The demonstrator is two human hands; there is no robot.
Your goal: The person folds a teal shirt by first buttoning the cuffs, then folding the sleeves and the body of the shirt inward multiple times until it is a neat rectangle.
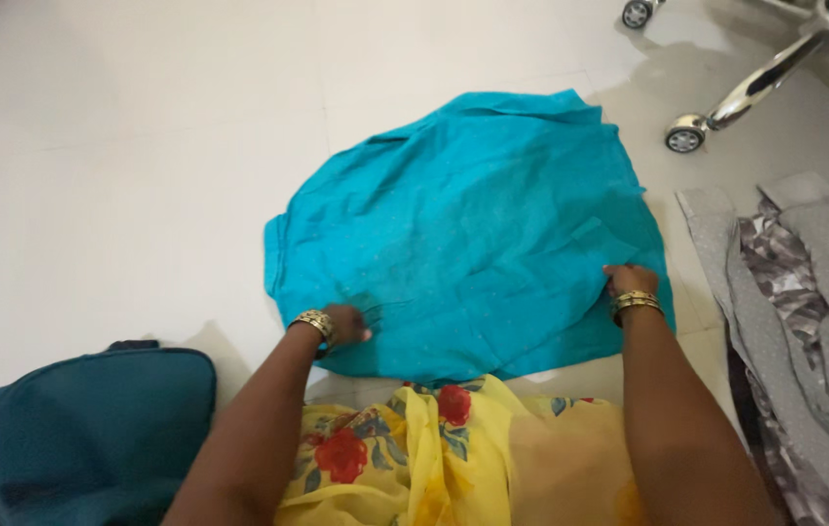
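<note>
- Head view: a turquoise garment [463, 234] is spread flat on the pale tiled floor [122, 166], near the middle of the floor area in view, just ahead of the person's yellow floral clothing [434, 458].
- The left hand [341, 324] is pressed on the garment's near-left edge; its fingers are curled into the cloth, and a small bunch of fabric appears pinched, though a full clench cannot be confirmed.
- The right hand [632, 282] is placed on the near-right edge, fingers bent over a fold; whether cloth is gripped or only pressed cannot be told.
- Risk: creases are present across the cloth; if the edges are drawn unevenly by the two hands, a skewed fold is likely.
- Risk: the tile looks smooth, so the whole garment may slide if it is tugged from one side.
- Risk: a grey cloth pile [804, 321] lies just beside the garment's right edge, so it may be snagged or dragged along.
- Risk: chair castors [684, 134] stand near the far-right corner and may catch fabric thrown that way.
- A dark teal bag [83, 429] sits at the near-left, apart from the garment.
</note>
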